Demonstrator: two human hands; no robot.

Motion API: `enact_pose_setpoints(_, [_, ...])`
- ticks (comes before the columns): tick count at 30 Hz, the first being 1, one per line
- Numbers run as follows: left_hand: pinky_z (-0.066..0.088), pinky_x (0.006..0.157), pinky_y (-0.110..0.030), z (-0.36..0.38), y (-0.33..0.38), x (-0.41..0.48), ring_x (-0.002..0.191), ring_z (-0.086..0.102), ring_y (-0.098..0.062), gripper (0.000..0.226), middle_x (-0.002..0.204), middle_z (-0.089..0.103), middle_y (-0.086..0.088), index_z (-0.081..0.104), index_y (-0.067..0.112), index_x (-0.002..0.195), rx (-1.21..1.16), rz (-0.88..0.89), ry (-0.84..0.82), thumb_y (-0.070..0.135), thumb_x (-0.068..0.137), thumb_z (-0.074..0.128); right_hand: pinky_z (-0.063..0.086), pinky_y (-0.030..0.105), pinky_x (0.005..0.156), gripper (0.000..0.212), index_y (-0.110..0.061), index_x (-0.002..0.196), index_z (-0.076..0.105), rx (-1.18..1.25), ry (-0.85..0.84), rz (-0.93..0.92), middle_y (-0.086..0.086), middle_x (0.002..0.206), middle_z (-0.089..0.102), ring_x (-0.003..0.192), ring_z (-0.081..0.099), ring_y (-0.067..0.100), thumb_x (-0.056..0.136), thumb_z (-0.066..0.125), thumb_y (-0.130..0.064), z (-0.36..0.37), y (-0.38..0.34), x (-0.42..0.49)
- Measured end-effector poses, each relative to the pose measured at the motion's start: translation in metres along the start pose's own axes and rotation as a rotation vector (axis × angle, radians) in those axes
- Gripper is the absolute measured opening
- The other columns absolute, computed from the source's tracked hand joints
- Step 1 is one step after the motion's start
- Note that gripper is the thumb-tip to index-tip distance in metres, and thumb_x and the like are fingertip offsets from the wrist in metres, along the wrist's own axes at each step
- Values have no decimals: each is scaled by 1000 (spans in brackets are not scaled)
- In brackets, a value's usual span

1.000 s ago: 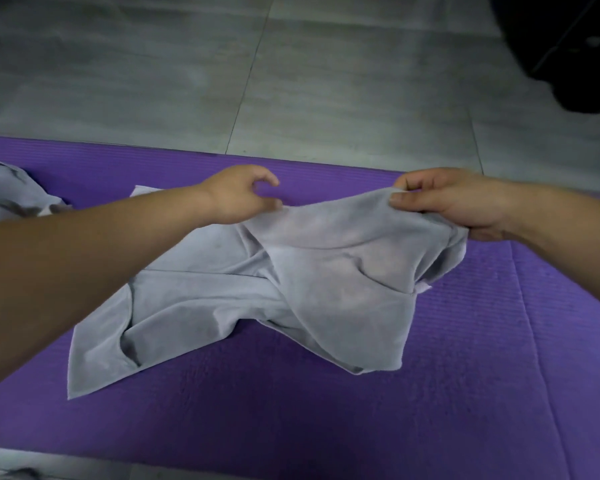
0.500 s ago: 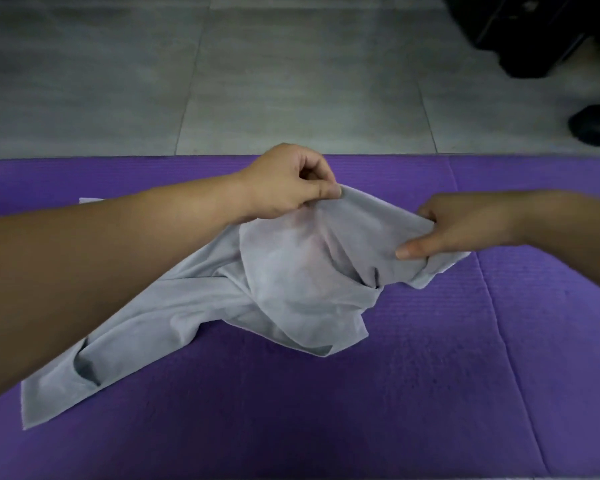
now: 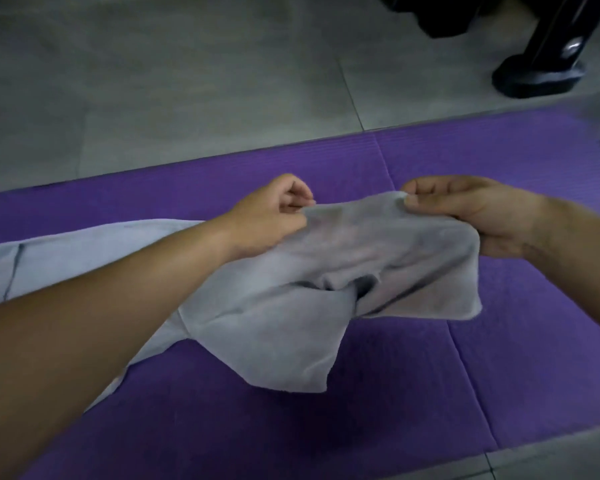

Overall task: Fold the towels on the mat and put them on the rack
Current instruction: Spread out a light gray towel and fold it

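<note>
- Currently the left hand (image 3: 271, 216) is pinching the upper edge of the grey towel (image 3: 291, 323) between thumb and forefinger, with the other fingers curling in toward the palm.
- The right hand (image 3: 465, 213) is pinching the same edge at a corner, thumb tip pressing against forefinger. Its remaining fingers are curling behind the cloth and are partly hidden.
- The stretch of edge between the two hands is being held up off the purple mat (image 3: 430, 393) and is sagging slightly in the middle.
- The towel is looking thin and soft, pale grey with a short matte nap. Below the hands it is bunching into a deep crumpled fold with a dark pocket at its centre.
- One flap is hanging toward the near side and ending in a blunt point, while a second flap is drooping under the right hand.
- The rest of the towel is trailing leftward beneath the left forearm and lying flat on the mat as far as the picture's left edge, with a straight seam line showing there.
- The mat is showing fine parallel ribbing and straight creases that are dividing it into panels.
- The grey tiled floor (image 3: 187, 81), smooth with thin grout lines, is lying beyond the mat.
- A glossy black base (image 3: 537, 76) with upright bars is standing on the tiles at upper right, well apart from the hands.
</note>
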State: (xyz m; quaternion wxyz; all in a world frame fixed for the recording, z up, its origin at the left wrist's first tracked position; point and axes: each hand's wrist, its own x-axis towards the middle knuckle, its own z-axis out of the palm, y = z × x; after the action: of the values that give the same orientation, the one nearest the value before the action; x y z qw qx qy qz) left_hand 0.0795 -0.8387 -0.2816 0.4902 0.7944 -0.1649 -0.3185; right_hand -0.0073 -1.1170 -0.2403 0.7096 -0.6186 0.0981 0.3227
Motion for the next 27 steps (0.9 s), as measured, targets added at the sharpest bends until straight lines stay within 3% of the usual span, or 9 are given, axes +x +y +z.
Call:
enact_pose_setpoints(3, [46,101,-24,41,24,21,121,61,-10,42,133,64,-7,53,21,134,-64,32,-181,15,95,69,59,29,68,32,1,106,62,91,-71,45,15,95,67,82,67,22,94,54,-27,-9,1,-2])
enact_pose_setpoints(7, [45,67,-26,61,40,41,71,55,-8,26,78,61,-1,69,4,97,25,65,-174,30,95,71,59,33,77,31,1,116,60,166,-77,-50,14,103,68,91,67,24,99,51,-24,-37,9,-2])
enact_pose_setpoints(11, [51,78,-38,57,39,51,82,62,-23,30,91,67,-12,69,-4,102,-158,-31,-93,25,93,71,57,37,77,43,0,109,69,-260,101,95,19,100,72,89,68,29,87,77,-36,-74,40,-10])
enact_pose_setpoints(13, [55,85,-38,55,34,57,86,67,-23,29,96,71,-14,69,-4,105,-163,-73,-77,22,93,70,53,28,63,46,1,95,72,-395,97,203,13,82,70,72,65,22,80,82,-41,-83,54,-18])
enact_pose_setpoints(16, [57,91,-36,57,25,68,91,69,-21,28,105,74,-17,70,-3,107,-152,-110,-46,22,94,70,55,25,67,64,10,95,65,-69,182,64,15,84,66,78,65,20,71,87,-45,-99,77,-25])
enact_pose_setpoints(19, [50,82,-34,68,20,82,85,60,-19,23,93,69,-11,71,1,102,-102,-103,34,23,97,68,60,39,86,45,7,113,63,365,288,-113,14,103,69,98,69,24,90,67,-31,-112,86,-23])
enact_pose_setpoints(22, [44,75,-28,83,15,97,80,53,-13,18,88,63,-3,71,5,98,-12,-96,133,23,97,67,61,35,78,50,4,137,50,486,488,-128,12,113,67,95,67,20,101,56,-29,-114,87,-14])
enact_pose_setpoints(25, [45,74,-26,93,12,109,74,55,-9,10,81,65,5,72,14,91,92,-54,212,23,95,69,58,29,60,23,-10,107,69,227,778,-43,1,91,74,79,70,16,102,58,-29,-116,81,-4])
enact_pose_setpoints(27, [48,76,-27,96,10,118,75,58,-5,10,79,64,13,69,24,83,198,-33,282,25,94,70,57,29,63,18,-14,102,70,-46,936,-72,0,88,72,81,70,18,98,62,-30,-124,74,6])
